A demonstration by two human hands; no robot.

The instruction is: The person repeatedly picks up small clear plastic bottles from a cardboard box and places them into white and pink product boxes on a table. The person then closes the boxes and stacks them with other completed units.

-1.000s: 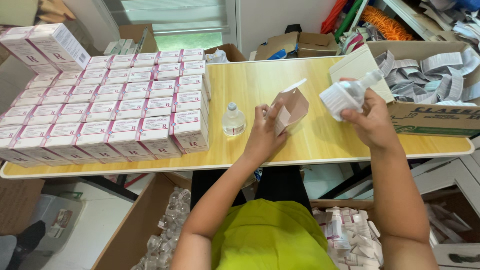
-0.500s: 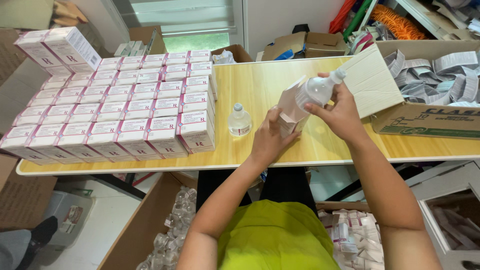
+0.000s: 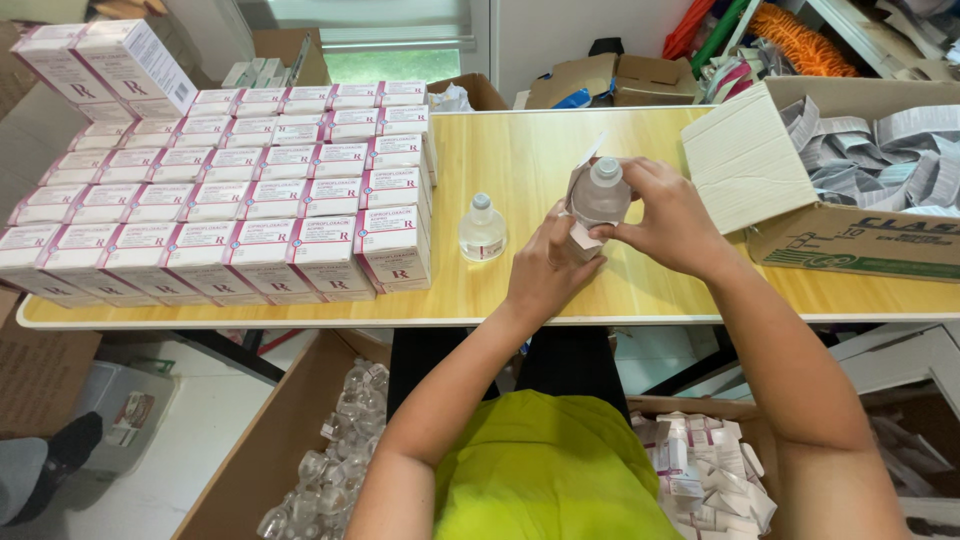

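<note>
The long yellow wooden desk [image 3: 520, 150] is carrying a big block of pink and white small boxes [image 3: 230, 200] at its left end and an open brown cardboard box of folded paper slips [image 3: 850, 170] at its right end. Near the middle, the left hand [image 3: 548, 270] is pinching a small open white carton [image 3: 580, 215], while the right hand [image 3: 672, 215] is gripping a clear plastic bottle [image 3: 600, 195], likely sliding it in. It probably needs pushing down straight. Another small clear bottle [image 3: 482, 230] is standing beside them.
</note>
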